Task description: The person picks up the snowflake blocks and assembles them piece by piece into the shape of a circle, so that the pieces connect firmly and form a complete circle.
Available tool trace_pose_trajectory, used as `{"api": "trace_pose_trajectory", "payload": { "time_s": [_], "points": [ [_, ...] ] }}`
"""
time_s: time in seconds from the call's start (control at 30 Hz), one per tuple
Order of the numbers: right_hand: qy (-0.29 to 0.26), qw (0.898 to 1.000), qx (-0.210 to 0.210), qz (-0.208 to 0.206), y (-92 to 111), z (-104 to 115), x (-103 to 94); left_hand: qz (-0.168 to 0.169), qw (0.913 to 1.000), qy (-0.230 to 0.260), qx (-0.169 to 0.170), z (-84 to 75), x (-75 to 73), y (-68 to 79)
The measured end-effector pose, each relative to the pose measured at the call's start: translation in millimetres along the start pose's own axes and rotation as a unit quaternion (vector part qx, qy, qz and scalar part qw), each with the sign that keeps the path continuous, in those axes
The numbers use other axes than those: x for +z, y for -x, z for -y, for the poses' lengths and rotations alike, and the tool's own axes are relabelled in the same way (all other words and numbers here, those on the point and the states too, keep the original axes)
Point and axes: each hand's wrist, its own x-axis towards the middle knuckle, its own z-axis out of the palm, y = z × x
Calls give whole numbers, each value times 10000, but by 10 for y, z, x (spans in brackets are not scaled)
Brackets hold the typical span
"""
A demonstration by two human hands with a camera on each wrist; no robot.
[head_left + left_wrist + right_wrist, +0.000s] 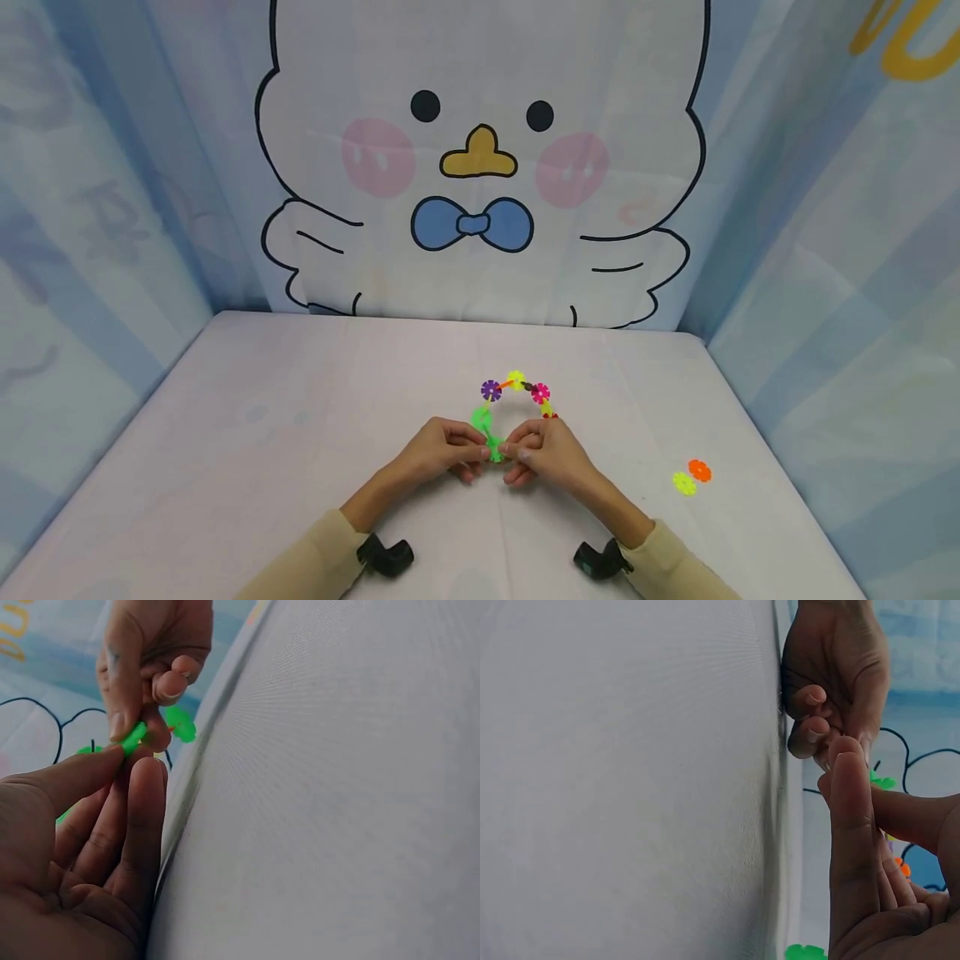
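Observation:
A curved chain of notched plastic discs stands out in front of both hands in the head view, with a purple disc (491, 390), a yellow disc (516, 380) and a pink disc (541, 393) along its far side. My left hand (450, 447) pinches a bright green disc (495, 451) at the chain's near end between thumb and fingers. From the other side my right hand (546, 450) pinches at the same green disc (135, 739), thumb and fingertips nearly meeting the left ones. Fingers hide most of this disc in the right wrist view.
To the right on the white table (262, 467) lie a loose orange disc (700, 471) and a loose yellow disc (684, 483), side by side. Behind the table hangs a cloth (480, 283) with a cartoon bird. Blue-and-white curtains (847, 275) flank both sides.

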Motion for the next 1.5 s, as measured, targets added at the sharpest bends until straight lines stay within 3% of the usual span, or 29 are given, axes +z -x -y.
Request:
{"api": "trace_pose_trajectory", "payload": {
  "time_s": [0.2, 0.37, 0.53, 0.63, 0.83, 1.07, 1.27, 1.5],
  "points": [
    [-7, 9998, -175, -77, 33, -7, 0, -53, 9998, 165, 6, 13, -12, 4],
    [462, 9982, -344, -169, 101, 18, -113, -148, 9992, 361, -49, 18, -32, 4],
    [1210, 9915, -432, -192, 216, -37, -423, -122, 9987, 481, -118, 25, -61, 5],
    [1679, 9850, -267, -278, 341, -94, -673, -100, 9984, 535, -145, 31, -68, 2],
    [2676, 9621, -327, -411, 673, -286, -1219, -135, 9982, 566, -177, 25, -81, 10],
    [3392, 9380, -244, -662, 1053, -554, -1726, -72, 9979, 615, -176, 17, -95, -3],
    [3887, 9177, 46, -815, 1170, -662, -1902, -117, 9981, 585, -146, 10, -112, -15],
    [3741, 9240, 241, -757, 1196, -692, -1951, -89, 9982, 566, -188, 19, -99, -26]
  ]
}}
